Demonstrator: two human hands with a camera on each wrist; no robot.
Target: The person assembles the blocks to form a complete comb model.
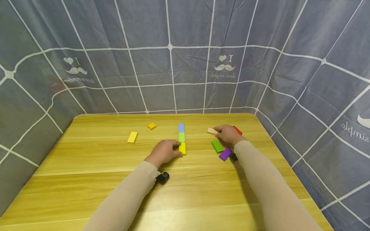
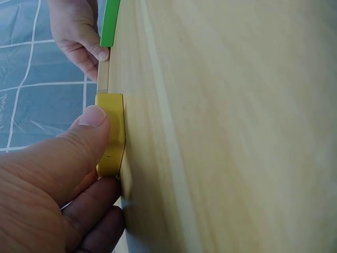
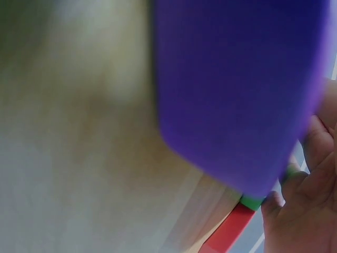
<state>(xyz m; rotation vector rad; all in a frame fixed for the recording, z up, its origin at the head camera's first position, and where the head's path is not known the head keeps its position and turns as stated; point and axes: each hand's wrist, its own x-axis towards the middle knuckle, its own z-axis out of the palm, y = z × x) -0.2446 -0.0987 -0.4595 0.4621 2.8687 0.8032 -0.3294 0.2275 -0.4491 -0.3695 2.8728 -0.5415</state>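
Behind everything hangs the grey curtain [image 1: 190, 25] with its white grid, and before it lies my wood-grained desk [image 1: 196, 192], crossed by my two sleeves, the right [image 1: 268, 183] and the left [image 1: 124, 195]. My left hand [image 1: 164, 151] is nearly closed, thumb and fingers pinching the yellow end block [image 1: 182, 149] at the near end of a straight row. My right hand [image 1: 229, 134], also mostly closed, grips one end of a plain wooden block [image 1: 211, 131], well apart from that row. Three blocks stand aligned end to end: blue block [image 1: 181, 127], light green block [image 1: 181, 137], then the yellow one. By my judgement this much is done; the wooden piece is not placed in the row, and five others lie outside it: the loose yellow block [image 1: 132, 137], dark green block [image 1: 217, 146], purple block [image 1: 225, 154], red block [image 1: 238, 130] and the small orange block [image 1: 152, 126]. Hidden parts: my right hand covers some of the red block; the purple one, blurred and cut off, fills much of the right wrist view and masks my grip there; whether the wooden block is lifted, I cannot tell.
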